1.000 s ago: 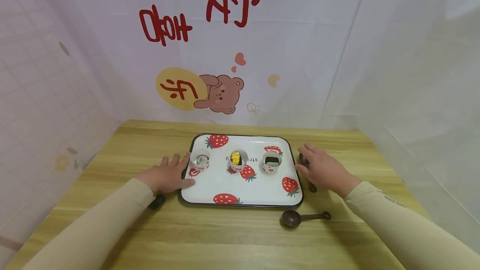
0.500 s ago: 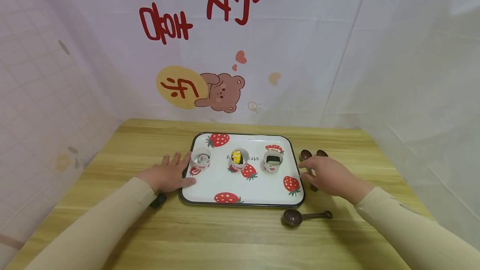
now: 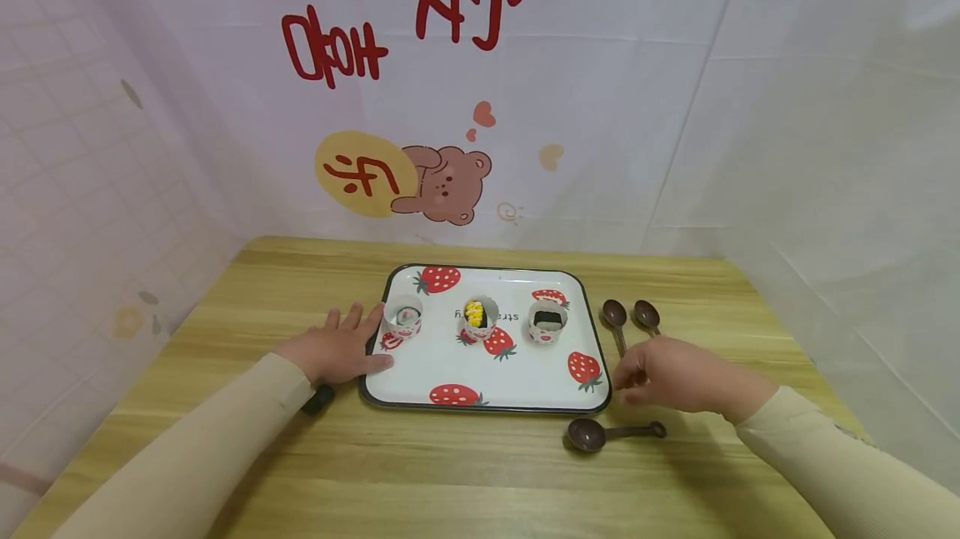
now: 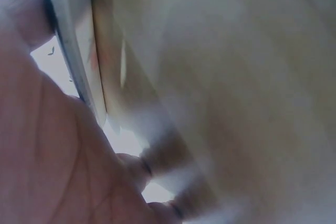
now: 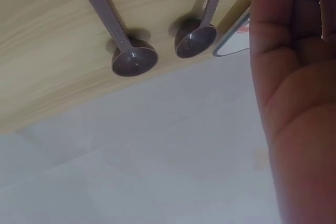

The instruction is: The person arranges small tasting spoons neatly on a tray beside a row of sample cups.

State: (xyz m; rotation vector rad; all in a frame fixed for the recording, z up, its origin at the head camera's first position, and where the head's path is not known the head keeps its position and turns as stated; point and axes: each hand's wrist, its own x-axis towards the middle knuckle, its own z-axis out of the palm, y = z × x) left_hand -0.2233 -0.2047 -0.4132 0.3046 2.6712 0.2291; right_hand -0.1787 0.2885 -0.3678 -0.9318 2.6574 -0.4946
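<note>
A white enamel tray (image 3: 465,372) with a dark rim and printed strawberries lies on the table. My left hand (image 3: 337,349) rests at its left edge, fingers spread, thumb over the rim. On the tray stand three paper cups: the left cup (image 3: 402,329) holds a round sushi-like piece, the middle cup (image 3: 480,331) a yellow-topped one, the right cup (image 3: 545,335) a black-banded one. Beside the tray's lower right corner, my right hand (image 3: 686,376) hovers with loosely bent fingers, holding nothing visible. It partly covers the handles of two brown measuring spoons, one left (image 3: 613,314), one right (image 3: 646,316).
A third brown measuring spoon (image 3: 587,435) lies in front of the tray, handle pointing right. Under the left wrist shows a small black object (image 3: 318,400), mostly hidden. A printed white curtain (image 3: 585,106) closes off the back of the wooden table (image 3: 420,472).
My right hand has drawn back toward me from over the two spoons, so their bowls are now uncovered. The left hand stays at the tray's edge.
</note>
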